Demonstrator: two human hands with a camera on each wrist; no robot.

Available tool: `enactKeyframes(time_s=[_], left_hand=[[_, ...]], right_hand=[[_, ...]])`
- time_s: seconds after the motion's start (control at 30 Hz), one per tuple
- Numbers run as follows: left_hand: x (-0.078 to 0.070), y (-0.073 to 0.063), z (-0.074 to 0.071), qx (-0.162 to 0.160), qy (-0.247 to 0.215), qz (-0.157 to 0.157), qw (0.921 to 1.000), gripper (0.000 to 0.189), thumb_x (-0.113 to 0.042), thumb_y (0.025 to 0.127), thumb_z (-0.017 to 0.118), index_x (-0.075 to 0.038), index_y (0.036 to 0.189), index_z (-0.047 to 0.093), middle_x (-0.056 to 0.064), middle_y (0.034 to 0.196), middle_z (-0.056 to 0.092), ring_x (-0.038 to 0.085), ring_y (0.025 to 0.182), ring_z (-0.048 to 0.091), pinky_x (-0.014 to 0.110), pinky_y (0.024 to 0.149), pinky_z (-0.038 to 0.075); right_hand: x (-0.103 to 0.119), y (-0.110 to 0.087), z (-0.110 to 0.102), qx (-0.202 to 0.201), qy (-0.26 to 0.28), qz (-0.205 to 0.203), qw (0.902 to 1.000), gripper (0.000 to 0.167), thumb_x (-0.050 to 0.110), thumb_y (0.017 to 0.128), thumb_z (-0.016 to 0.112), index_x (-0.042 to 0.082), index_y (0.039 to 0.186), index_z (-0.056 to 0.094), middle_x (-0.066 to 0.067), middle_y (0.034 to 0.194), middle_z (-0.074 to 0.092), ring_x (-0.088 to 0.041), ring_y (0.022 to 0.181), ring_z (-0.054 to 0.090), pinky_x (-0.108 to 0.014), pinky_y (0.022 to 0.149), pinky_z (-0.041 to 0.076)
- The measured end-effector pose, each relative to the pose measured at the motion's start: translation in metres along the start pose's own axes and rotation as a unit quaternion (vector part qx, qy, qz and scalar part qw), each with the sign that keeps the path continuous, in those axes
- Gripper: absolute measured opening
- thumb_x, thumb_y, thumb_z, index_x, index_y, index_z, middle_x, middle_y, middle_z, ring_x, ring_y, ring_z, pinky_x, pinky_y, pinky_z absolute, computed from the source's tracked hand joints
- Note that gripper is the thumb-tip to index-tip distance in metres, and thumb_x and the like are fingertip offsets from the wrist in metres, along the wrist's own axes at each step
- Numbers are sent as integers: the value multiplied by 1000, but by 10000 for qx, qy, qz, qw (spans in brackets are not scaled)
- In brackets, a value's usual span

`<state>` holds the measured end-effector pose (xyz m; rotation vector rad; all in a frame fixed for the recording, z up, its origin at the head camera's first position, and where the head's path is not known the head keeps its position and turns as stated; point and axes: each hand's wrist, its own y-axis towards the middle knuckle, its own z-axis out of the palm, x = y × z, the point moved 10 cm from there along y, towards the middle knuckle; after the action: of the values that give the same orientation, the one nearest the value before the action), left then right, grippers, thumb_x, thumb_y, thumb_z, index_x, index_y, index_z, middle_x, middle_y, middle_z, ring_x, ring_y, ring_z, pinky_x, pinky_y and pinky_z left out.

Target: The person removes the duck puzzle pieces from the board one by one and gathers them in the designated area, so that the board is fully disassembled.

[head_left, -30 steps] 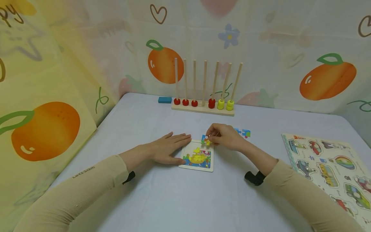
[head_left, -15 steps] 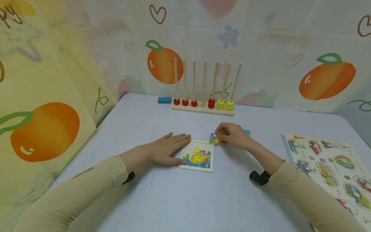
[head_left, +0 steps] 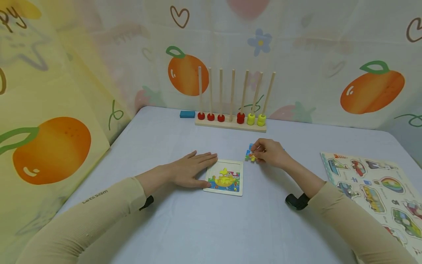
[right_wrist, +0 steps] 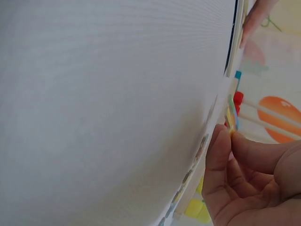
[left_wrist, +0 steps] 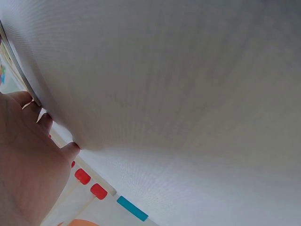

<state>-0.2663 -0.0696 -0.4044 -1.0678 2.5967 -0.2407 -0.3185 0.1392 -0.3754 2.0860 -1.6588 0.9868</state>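
Observation:
My left hand (head_left: 189, 170) lies flat with spread fingers at the left side of a small square puzzle tray (head_left: 240, 183), its fingers and thumb touching the frame. Part of a picture with a yellow shape is laid in the tray; its upper part is bare. Right of the tray, my right hand (head_left: 271, 152) pinches a blue, green and yellow jigsaw piece (head_left: 248, 156) between thumb and fingers. In the right wrist view the jigsaw piece (right_wrist: 230, 117) stands edge-on at the fingertips. Other jigsaw pieces (right_wrist: 188, 174) lie on the table, mostly hidden by the right hand in the head view.
A wooden rack (head_left: 230, 125) with upright pegs and red and yellow beads stands at the back. A blue block (head_left: 187, 114) lies to its left. On the right is a large vehicle puzzle board (head_left: 372, 194). Patterned cloth hangs behind the table.
My right hand has moved right, away from above the tray, carrying the jigsaw piece toward the loose pieces. The left hand and tray have stayed in place.

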Motion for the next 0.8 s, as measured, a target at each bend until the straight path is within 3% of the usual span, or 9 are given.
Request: enactKeyframes(time_s=[0.47,0.8], left_hand=[[0,1,1,25,3,4,10000,89,-64,91,51,-23,160,12,-6,169,9,19,158,8,56,128,6],[0,0,1,13,-16,21,10000,89,-63,91,52,-22,160,12,-5,169,9,19,158,7,55,128,6]], right_hand=[[-4,-1,1,-131,-212,121,9996,13,5,99,56,-1,108,62,-16,94,68,-14,72,62,-20,64,54],[-4,0,3,-162,-286,211,9992,17,9,96,62,-3,109,64,-14,90,68,-13,69,61,-18,62,53]])
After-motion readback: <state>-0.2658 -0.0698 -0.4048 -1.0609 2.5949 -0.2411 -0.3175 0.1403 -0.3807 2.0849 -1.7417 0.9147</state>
